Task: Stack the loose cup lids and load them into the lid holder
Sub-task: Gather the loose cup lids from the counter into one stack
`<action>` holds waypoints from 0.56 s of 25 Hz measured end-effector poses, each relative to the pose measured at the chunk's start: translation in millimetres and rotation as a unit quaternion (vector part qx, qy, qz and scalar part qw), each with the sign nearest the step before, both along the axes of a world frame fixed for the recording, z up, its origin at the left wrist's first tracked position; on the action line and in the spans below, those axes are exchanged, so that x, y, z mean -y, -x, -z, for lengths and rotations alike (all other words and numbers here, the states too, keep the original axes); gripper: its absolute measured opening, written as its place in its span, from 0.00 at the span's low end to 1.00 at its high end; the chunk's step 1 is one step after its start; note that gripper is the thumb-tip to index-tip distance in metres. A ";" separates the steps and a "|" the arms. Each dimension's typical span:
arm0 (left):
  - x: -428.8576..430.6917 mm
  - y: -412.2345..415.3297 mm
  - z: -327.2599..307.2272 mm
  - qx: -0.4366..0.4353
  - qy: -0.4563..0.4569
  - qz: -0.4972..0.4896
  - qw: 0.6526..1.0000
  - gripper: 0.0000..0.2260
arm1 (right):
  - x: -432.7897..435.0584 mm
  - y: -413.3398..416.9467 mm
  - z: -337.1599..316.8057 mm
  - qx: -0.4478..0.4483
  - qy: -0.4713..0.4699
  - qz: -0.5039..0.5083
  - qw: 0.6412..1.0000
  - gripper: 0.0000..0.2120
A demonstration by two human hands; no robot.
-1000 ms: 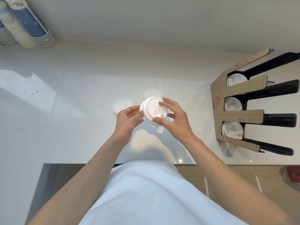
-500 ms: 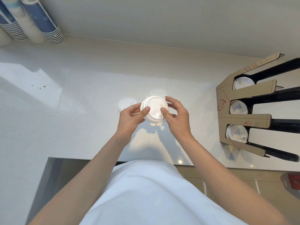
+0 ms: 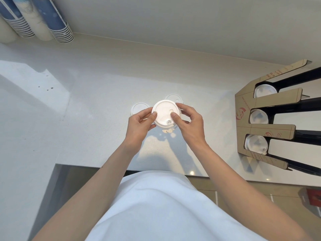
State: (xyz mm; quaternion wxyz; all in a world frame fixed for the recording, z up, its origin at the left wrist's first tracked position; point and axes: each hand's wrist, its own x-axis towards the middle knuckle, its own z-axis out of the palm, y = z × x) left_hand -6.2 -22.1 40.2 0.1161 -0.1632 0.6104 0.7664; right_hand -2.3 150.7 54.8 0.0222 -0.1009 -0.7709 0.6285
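Both hands hold a stack of white cup lids (image 3: 164, 113) just above the white counter. My left hand (image 3: 141, 122) grips its left side and my right hand (image 3: 188, 121) its right side, thumbs on the top lid. One loose white lid (image 3: 139, 107) lies flat on the counter behind my left hand. Another loose lid (image 3: 173, 97) lies behind the stack, partly hidden. The cardboard lid holder (image 3: 271, 131) stands at the right, with three slots that each contain white lids (image 3: 256, 144).
Stacks of blue and white paper cups (image 3: 57, 23) lie at the back left against the wall. The counter's front edge (image 3: 104, 166) runs just before my body, with a lower floor area beyond. A red object (image 3: 314, 197) sits at the bottom right.
The lid stack has turned from tilted toward me to lying flat between both hands. My hands stayed over the same counter spot; the view shifted slightly.
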 end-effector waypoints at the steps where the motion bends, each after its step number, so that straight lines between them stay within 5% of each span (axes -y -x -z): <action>1: 1.1 -0.1 0.1 -0.003 0.001 -0.004 1.000 0.16 | 1.4 -0.1 -0.4 0.001 0.002 0.000 1.000 0.16; 14: 15.9 -2.4 2.1 -0.015 0.022 -0.050 0.998 0.15 | 19.2 -3.2 1.8 0.000 0.012 -0.008 1.000 0.15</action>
